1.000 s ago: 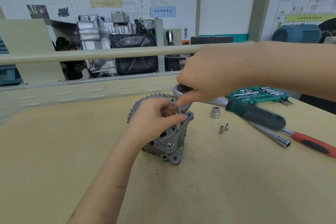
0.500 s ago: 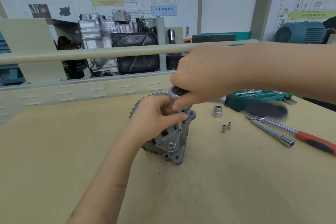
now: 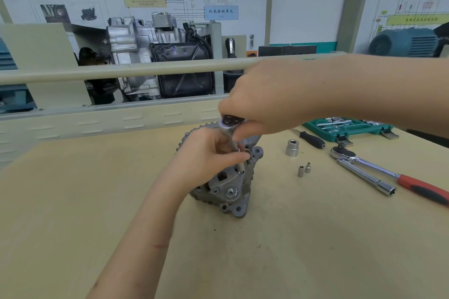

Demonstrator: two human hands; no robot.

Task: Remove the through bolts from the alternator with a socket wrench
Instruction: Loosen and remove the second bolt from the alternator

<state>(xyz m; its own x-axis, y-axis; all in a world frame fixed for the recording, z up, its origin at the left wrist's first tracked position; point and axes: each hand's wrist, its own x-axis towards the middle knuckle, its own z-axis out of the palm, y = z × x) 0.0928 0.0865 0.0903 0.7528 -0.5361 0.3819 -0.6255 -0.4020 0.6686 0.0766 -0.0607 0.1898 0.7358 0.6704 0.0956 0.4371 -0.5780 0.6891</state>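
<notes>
With our right hand [image 3: 262,104] gripping the socket wrench [image 3: 229,128] head and our left hand [image 3: 209,155] pinching its socket, we loosen a through bolt on the alternator [image 3: 230,189] standing on the surface [image 3: 97,189]; next, probably, another turn.

Grey alternator [image 3: 230,187], tan table [image 3: 73,201], green socket case [image 3: 352,128]

Right hand [image 3: 262,99] covers most of the socket wrench [image 3: 228,126], only its head showing; the through bolt under it is hidden by the left hand [image 3: 209,155], which also blocks the alternator [image 3: 230,192] top. Red-handled ratchet [image 3: 413,184] is cut off at right edge. Socket case [image 3: 340,128] is partly hidden behind right forearm.
</notes>
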